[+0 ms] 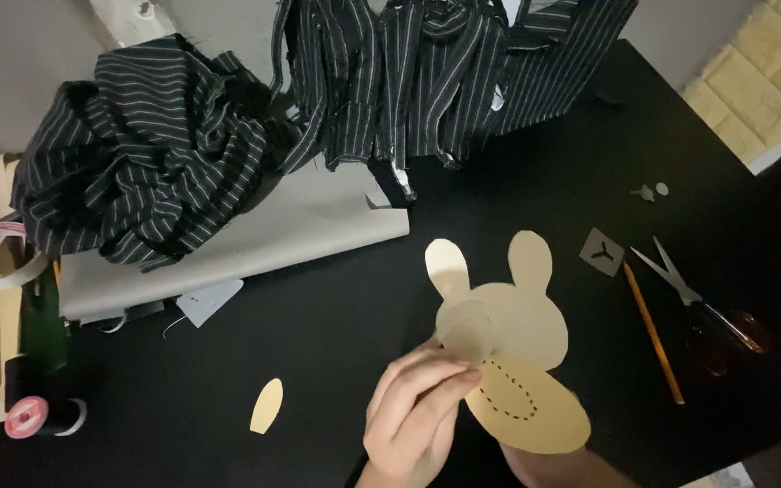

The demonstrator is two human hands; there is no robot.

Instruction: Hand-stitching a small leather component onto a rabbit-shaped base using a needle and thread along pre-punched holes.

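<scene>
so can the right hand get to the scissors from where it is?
Probably yes, once freed. The right hand sits mostly hidden under the paper rabbit cutouts; only the pencil lies between it and the scissors, flat on the table.

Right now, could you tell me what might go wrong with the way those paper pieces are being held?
The left hand pinches several loose paper rabbit pieces in one stack; they could slip out of line or crease. The right hand is mostly hidden beneath them, so support there is uncertain. The open scissors and pencil lie close by; a sweeping arm might knock them.
</scene>
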